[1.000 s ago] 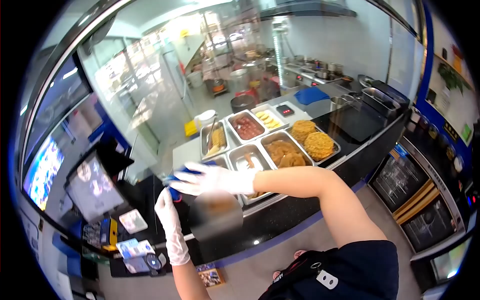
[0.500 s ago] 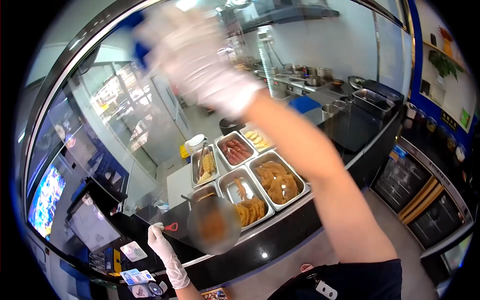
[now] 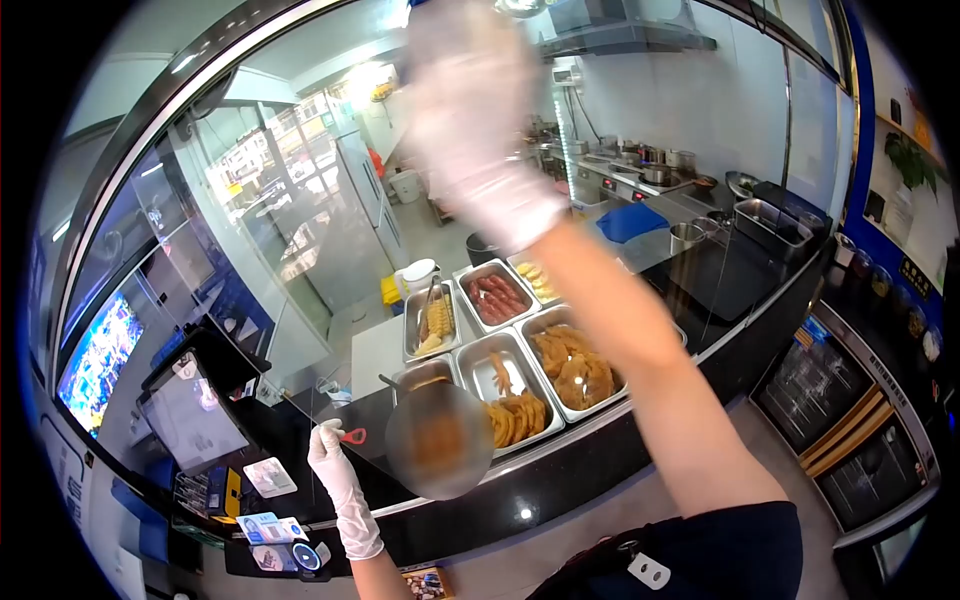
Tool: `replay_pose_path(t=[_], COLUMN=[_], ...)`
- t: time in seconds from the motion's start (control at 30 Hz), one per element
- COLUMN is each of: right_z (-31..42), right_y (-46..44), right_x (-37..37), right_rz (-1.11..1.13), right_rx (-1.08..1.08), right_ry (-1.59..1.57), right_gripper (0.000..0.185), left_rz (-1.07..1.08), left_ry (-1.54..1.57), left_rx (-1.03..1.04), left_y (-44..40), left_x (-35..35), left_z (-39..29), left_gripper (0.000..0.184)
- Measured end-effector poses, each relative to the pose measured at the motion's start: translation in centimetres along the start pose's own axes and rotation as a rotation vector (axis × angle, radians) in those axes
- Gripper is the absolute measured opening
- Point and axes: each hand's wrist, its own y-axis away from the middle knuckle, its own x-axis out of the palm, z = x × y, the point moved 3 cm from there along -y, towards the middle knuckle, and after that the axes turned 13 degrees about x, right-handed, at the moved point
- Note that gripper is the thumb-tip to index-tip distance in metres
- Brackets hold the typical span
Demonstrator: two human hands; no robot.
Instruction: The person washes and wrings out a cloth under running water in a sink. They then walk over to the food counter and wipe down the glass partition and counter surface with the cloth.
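My right hand point(image 3: 475, 110), in a white glove, is raised high in front of the glass pane point(image 3: 330, 200). Motion smears its fingers; a bit of dark blue cloth point(image 3: 412, 8) shows at its far edge. Low at the left, my gloved left hand point(image 3: 330, 450) has its fingers curled, with a small red loop-shaped item point(image 3: 353, 436) at their tips. Beside it, a grey, see-through round disc point(image 3: 440, 443) covers part of the counter and a metal pan point(image 3: 428, 374); what it is I cannot make out.
Beyond the disc stand steel trays with browned meat pieces point(image 3: 575, 370), red sausages point(image 3: 497, 298) and corn point(image 3: 437, 318). A screen point(image 3: 195, 420) and cards point(image 3: 272, 527) are at the left. Behind the glass lies a kitchen with a stove counter point(image 3: 620, 175). A glass-fronted cabinet point(image 3: 850, 410) stands right.
My right hand has swept to the right across the glass, still raised. My left hand sits slightly higher in view with the red item at its fingertips. The whole view has shifted a little.
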Motion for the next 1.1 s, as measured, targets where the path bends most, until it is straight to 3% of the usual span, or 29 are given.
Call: replay_pose_path(t=[0.07, 0.13, 0.27, 0.3, 0.33, 0.37, 0.43, 0.47, 0.5, 0.57, 0.63, 0.67, 0.8, 0.83, 0.9, 1.0, 1.07, 1.1], right_z=[10.3, 15.4, 13.1, 10.2, 6.8, 2.4, -8.3, -13.4, -21.3, -31.2, -30.2, -26.1, -8.5, -4.5, -1.0, -4.0, -9.6, -14.3], right_y=[3.4, 8.6, 10.0, 9.0, 6.2, 5.3, 2.1, 1.0, 0.5, 1.1, 0.7, 1.0, 3.8, 3.7, 6.1, 4.2, 0.8, -0.7], right_x=[-4.4, -3.9, -3.7, -4.1, -5.6, -5.8, -7.2, -8.8, -7.2, -7.3, -7.6, -7.8, -7.0, -7.7, -6.3, -6.9, -8.9, -8.3], right_rz=[-0.11, -0.006, 0.032, 0.012, 0.238, -0.146, -0.154, -0.171, -0.366, -0.428, -0.381, -0.389, -0.233, 0.083, -0.126, -0.115, -0.055, -0.18], right_rx=[-0.231, -0.382, -0.527, -0.494, -0.384, -0.381, -0.264, -0.038, 0.068, 0.395, 0.326, 0.29, -0.066, -0.17, -0.364, -0.441, -0.283, -0.211], right_ry=[-0.145, -0.414, -0.501, -0.44, -0.554, -0.358, -0.062, -0.202, -0.087, 0.009, -0.08, 0.05, -0.056, -0.1, -0.462, -0.316, -0.222, -0.205], right_gripper=[0.024, 0.034, 0.032, 0.026, 0.02, 0.025, 0.031, 0.034, 0.036, 0.038, 0.043, 0.045, 0.035, 0.03, 0.023, 0.021, 0.021, 0.025], left_rz=[-0.011, -0.039, -0.038, -0.037, -0.03, -0.014, -0.011, -0.002, 0.01, 0.025, -0.005, -0.001, -0.042, -0.039, -0.039, -0.045, -0.044, -0.044], left_ry=[0.004, 0.02, -0.014, -0.021, -0.032, -0.044, -0.026, -0.051, -0.068, -0.071, -0.009, -0.054, -0.092, -0.099, -0.114, -0.141, -0.141, -0.137], left_rx=[-0.012, 0.02, 0.048, 0.055, 0.06, 0.066, 0.054, 0.064, 0.079, 0.103, 0.132, 0.115, 0.039, 0.027, 0.004, 0.021, 0.0, -0.001], left_y=[0.1, 0.2, 0.2, 0.2, 0.1, 0.1, 0.1, 0.2, 0.1, 0.0, 0.1, 0.1, 0.3, 0.4, 0.4, 0.3, 0.3, 0.3], left_x=[0.0, 0.0, -0.1, -0.1, -0.1, -0.2, 0.0, -0.3, -0.4, 0.1, 0.3, 0.4, 0.1, -0.3, -0.7, -0.3, -0.3, -0.3], left_z=[0.4, 0.8, 1.0, 0.9, 1.2, 1.3, 0.8, 0.7, 0.7, 1.0, 1.4, 1.0, 1.3, 2.1, 3.1, 1.7, 1.6, 1.6], left_gripper=[0.029, 0.027, 0.026, 0.026, 0.026, 0.026, 0.027, 0.028, 0.028, 0.03, 0.031, 0.033, 0.037, 0.037, 0.038, 0.039, 0.039, 0.039])
